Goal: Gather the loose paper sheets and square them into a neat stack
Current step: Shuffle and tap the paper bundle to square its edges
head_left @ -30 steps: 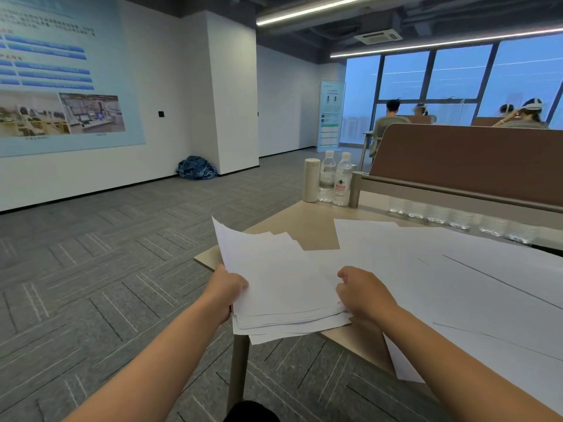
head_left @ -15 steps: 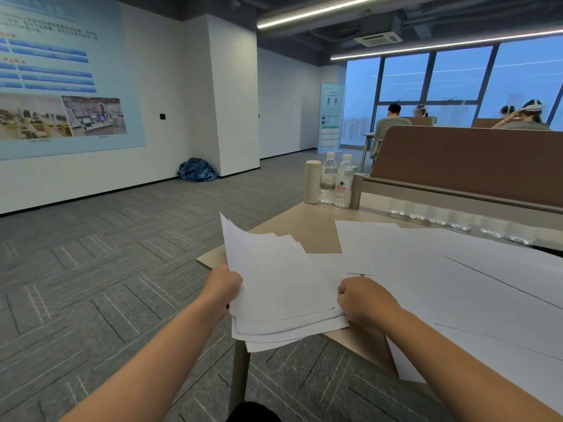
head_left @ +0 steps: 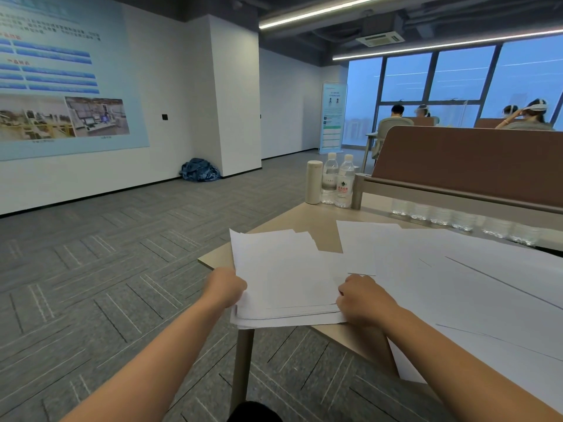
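Office room, seen from beside the seated person. A wall poster (head_left: 61,77) fills the left wall; its blue text bars and photo captions are too blurred to read. The counter (head_left: 329,220) carries all the paper, and a brown divider panel (head_left: 466,166) closes off its far edge.

Loose sheets (head_left: 457,284) lie overlapped across the right half of the counter and reach past its near edge. They are not yet collected, so by this judgement the task is only partly done.

The gathered bundle (head_left: 283,275) sits at the counter's near left corner and overhangs the near edge. Its far corners step out of line and its near edges fan apart, so squaring is still due. The overhang probably lets fingers reach beneath the paper.

The hands are set apart, one on each side of the bundle. The left hand (head_left: 227,286) clasps its left edge and the right hand (head_left: 364,300) curls round its near right corner. This two-sided hold suits jogging the sheets into alignment.

Two water bottles (head_left: 345,181) and a pale flask (head_left: 313,181) stand at the far left corner, clear of the paper. The nearer bottle has a red label with a green emblem, its characters too small to read. The text on the standing banner (head_left: 332,117) by the window is also illegible.
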### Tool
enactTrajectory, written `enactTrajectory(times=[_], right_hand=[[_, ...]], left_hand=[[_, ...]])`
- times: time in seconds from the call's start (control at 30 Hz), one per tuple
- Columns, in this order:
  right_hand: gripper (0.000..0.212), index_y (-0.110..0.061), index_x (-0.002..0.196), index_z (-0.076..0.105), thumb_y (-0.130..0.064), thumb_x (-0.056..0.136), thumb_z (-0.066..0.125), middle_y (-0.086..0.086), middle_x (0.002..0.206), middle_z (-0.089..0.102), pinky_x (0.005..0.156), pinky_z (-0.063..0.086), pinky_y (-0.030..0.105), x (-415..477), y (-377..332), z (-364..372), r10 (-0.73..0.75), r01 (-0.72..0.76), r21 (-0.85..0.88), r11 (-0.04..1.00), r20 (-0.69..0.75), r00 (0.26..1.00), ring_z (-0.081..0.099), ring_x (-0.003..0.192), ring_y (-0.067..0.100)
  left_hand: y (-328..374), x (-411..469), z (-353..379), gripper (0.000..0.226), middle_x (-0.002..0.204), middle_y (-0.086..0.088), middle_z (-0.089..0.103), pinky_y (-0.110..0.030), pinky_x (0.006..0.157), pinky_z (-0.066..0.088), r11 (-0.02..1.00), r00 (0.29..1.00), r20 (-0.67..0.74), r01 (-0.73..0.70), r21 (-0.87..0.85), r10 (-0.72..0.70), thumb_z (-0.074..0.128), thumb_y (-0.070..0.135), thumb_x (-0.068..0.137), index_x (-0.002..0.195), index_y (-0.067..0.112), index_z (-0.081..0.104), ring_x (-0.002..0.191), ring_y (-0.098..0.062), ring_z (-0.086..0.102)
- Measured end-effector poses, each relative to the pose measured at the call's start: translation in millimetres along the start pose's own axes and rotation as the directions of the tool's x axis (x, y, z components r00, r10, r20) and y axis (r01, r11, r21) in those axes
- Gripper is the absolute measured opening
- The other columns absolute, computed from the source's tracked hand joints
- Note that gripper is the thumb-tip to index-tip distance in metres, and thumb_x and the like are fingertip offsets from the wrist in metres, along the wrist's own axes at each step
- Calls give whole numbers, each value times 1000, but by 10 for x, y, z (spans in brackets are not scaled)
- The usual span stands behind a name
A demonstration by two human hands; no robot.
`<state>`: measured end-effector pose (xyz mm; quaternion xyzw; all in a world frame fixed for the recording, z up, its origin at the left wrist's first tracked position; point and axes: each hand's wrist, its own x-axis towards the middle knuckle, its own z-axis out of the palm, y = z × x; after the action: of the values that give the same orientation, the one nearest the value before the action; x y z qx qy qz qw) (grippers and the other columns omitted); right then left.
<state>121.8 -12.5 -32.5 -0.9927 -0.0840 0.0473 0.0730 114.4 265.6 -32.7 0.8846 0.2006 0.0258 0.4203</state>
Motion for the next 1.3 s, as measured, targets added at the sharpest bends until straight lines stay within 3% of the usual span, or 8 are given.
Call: enactTrajectory(times=[0.13,0.27,0.5,0.8,0.9,1.07,1.2,1.3], right_hand=[[19,-12,86,54,-23,92,39,4,102,49,82,41,33,-12,14,-7,-16,16,-13,1000,-22,1000,52,104,26],[25,-9,81,61,-15,90,39,6,103,56,73,41,31,-7,36,25,-6,8,17,1000,-102,995,53,96,25],[27,-13,83,66,-12,90,40,5,103,58,82,52,34,34,56,62,-4,13,53,999,-160,987,55,94,24],[37,-22,102,76,-11,89,43,6,124,60,86,49,31,12,101,61,7,8,94,996,-159,987,54,107,24],[40,-26,118,72,-14,92,44,2,128,65,96,49,34,-14,113,54,15,-2,81,997,-158,987,56,114,26],[30,-22,108,67,-20,92,41,5,112,63,81,39,32,-79,18,-21,-15,7,-104,995,-84,996,51,98,24],[39,-28,127,59,-33,95,36,13,138,48,103,35,41,-88,-52,-12,-10,2,-178,984,-45,999,43,126,32],[42,-33,132,56,-41,97,34,12,139,45,105,35,43,-78,-80,-11,-20,17,-151,988,-21,1000,42,127,31]], left_hand=[[59,37,28,16,99,-20,68,-27,60,37,990,999,-40,14,139,-9,57,14,83,68,7,55,84,-31,62],[95,43,0,14,98,-16,66,-38,84,48,984,998,-50,42,175,-34,55,13,87,74,8,53,101,-34,62],[140,-87,-51,15,72,-11,48,-27,51,31,994,994,64,88,-61,-84,61,4,87,76,3,50,57,-22,40],[152,-163,20,20,113,-21,61,-47,80,56,883,970,178,225,-413,-164,57,-6,88,108,-3,57,95,-35,61],[181,-149,30,26,107,-21,63,-46,82,53,901,988,127,133,-412,-88,48,-10,87,108,-1,61,88,-33,58],[249,-145,-87,39,103,-10,66,-41,80,53,902,999,6,-35,-430,42,42,-12,83,110,11,58,97,-32,62],[242,-142,-130,42,111,-8,66,-37,80,49,901,998,-12,-61,-430,62,41,-11,83,110,14,60,101,-30,61],[185,-114,-151,43,114,-10,65,-38,80,50,902,1000,-4,-23,-432,24,41,-8,85,118,9,61,102,-31,60]])
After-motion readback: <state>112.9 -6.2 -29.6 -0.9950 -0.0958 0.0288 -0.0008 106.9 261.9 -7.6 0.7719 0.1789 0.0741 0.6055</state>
